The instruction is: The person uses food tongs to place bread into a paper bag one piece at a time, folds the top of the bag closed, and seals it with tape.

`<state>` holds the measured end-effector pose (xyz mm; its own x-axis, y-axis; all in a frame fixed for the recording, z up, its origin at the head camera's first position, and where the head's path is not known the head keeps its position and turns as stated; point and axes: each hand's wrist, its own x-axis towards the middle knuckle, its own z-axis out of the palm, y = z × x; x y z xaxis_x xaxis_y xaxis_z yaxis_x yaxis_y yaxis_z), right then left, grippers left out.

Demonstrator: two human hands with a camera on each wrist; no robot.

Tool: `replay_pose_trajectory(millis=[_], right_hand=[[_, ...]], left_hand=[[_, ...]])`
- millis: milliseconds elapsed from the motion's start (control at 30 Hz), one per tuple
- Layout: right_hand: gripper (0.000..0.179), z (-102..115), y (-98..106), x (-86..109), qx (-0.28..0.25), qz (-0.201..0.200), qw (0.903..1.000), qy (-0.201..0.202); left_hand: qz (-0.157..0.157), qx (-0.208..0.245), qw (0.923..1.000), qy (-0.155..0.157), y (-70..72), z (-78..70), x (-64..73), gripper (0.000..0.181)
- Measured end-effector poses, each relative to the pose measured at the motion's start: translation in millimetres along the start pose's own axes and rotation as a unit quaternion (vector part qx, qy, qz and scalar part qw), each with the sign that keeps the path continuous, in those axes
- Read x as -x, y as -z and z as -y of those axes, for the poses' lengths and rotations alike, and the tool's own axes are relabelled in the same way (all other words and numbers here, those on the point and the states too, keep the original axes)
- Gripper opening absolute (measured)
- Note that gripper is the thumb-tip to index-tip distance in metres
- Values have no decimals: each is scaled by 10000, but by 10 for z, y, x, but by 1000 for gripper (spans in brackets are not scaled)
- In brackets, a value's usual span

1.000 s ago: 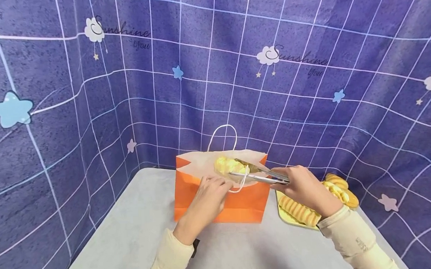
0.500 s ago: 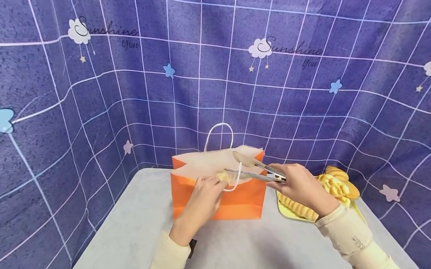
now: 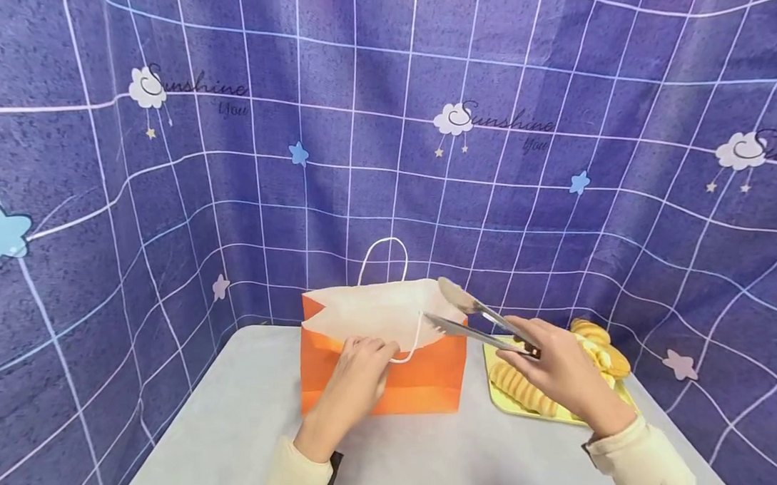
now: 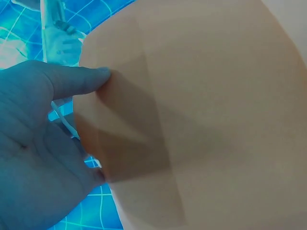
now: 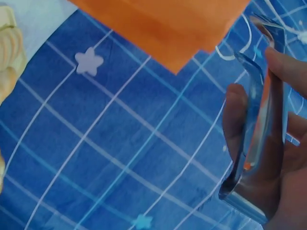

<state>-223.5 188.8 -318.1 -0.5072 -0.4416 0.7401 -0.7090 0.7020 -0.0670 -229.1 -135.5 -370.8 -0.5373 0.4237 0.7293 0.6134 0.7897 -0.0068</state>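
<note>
An orange paper bag point(image 3: 426, 387) with a white inside stands upright on the table, its mouth spread wide. My left hand point(image 3: 350, 386) pinches the bag's near rim beside the white cord handle point(image 3: 419, 335). In the left wrist view the thumb presses one face of the bag wall point(image 4: 206, 96), with the other fingers behind it. Metal tongs point(image 3: 471, 332) are in my right hand point(image 3: 563, 368), their tips spread over the bag's right end with nothing between them. The right wrist view shows thumb and fingers on either side of the tongs' arms. The bag's bottom is hidden.
Right of the bag, a yellow tray point(image 3: 506, 410) holds several breads, among them a long ridged loaf point(image 3: 522, 390); my right hand and forearm partly cover them. The table point(image 3: 240, 405) meets a blue grid-patterned curtain point(image 3: 360, 165) behind and at both sides.
The tongs have let go of a yellow bread, which dropped down into the bag out of sight. They have opened and drawn back up and rightward. My left hand still holds the rim.
</note>
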Motion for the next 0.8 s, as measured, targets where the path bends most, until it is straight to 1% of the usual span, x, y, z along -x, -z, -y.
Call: replay_pose_trajectory(millis=[67, 133, 200, 267, 333, 433, 500, 633, 700, 767, 800], right_hand=[[52, -42, 47, 94, 100, -255, 9996, -44], [55, -103, 94, 214, 261, -418, 9986, -171], [56, -190, 136, 357, 463, -492, 9973, -290], [55, -292, 169, 517, 682, -460, 9955, -465], [54, -406, 198, 680, 892, -300, 9930, -713], [49, -591, 234, 917, 1036, 39, 9877, -1172], [47, -705, 261, 1072, 1018, 284, 9820, -1565], [48, -902, 356, 1320, 1006, 568, 9667, -2282], [48, -957, 371, 1410, 1013, 709, 9612, -2466], [49, -995, 353, 1454, 992, 937, 9575, -2543], [48, -1009, 332, 1463, 986, 1056, 9569, -2521]], left_hand=[[39, -9, 10000, 20, -15, 2, 22, 24], [108, -4, 9999, 13, -31, -1, 41, 22], [194, 19, 9998, 12, -45, -2, 55, 21], [250, 68, 9997, 34, -45, 0, 59, 21], [265, 112, 9996, 47, -36, 10, 48, 21], [241, 172, 9995, 68, -3, 26, 15, 22], [269, 209, 9994, 68, 11, 36, 6, 21], [352, 249, 9991, 33, 50, 39, -27, 20], [394, 264, 9989, 22, 51, 37, -24, 19], [403, 250, 9989, 41, 43, 35, -28, 19], [399, 244, 9989, 59, 37, 33, -31, 20]])
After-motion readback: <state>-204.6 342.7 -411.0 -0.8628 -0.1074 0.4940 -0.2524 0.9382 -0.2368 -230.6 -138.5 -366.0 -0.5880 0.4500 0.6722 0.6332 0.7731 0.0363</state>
